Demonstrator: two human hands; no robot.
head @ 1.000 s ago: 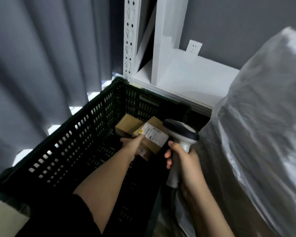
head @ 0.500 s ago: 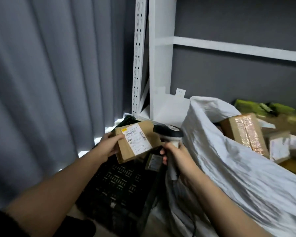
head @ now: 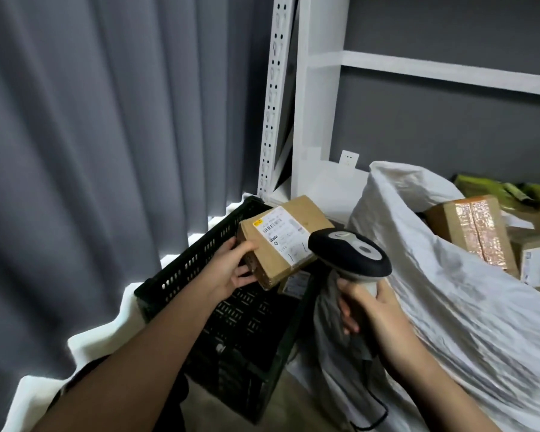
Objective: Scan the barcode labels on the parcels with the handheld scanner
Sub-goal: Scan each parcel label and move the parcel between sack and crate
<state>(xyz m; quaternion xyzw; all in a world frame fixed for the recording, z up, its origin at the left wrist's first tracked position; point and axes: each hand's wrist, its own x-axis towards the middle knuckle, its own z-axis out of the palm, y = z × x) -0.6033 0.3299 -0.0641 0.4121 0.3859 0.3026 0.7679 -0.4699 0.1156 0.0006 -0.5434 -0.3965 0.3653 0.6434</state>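
The left hand point(head: 233, 265) grips the near end of a cardboard parcel point(head: 286, 236) above the black crate point(head: 219, 304), its barcode label point(head: 282, 233) facing up. Just right, the right hand point(head: 373, 311) wraps the handheld scanner point(head: 351, 255), whose head is beside the label. A white sack point(head: 449, 294) of parcels lies further right.

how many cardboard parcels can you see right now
4: one held in the left hand above the black crate, one in that crate, two in the white sack at right. More may be hidden.
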